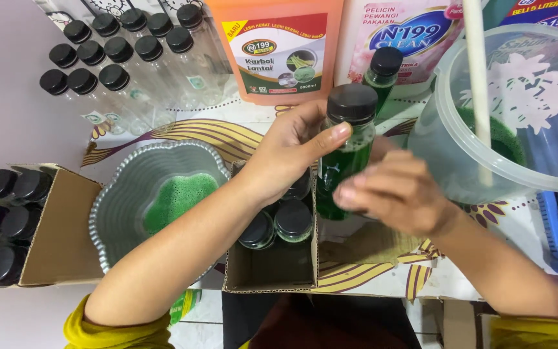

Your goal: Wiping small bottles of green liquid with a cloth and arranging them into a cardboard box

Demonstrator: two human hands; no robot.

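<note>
A small clear bottle of green liquid [347,158] with a black cap is held upright over a cardboard box [272,271]. My left hand [289,152] grips it near the top, thumb across the neck. My right hand [398,190] wraps around its lower part from the right. The box below holds several black-capped bottles [285,223]. A second green bottle [382,74] stands just behind the held one.
A glass dish with a green sponge [172,197] sits left of the box. A further box of capped bottles [8,226] is at far left. Empty capped bottles [117,58] stand at back left. An orange jug [279,48] is behind. A clear bucket with a white stick [518,110] is right.
</note>
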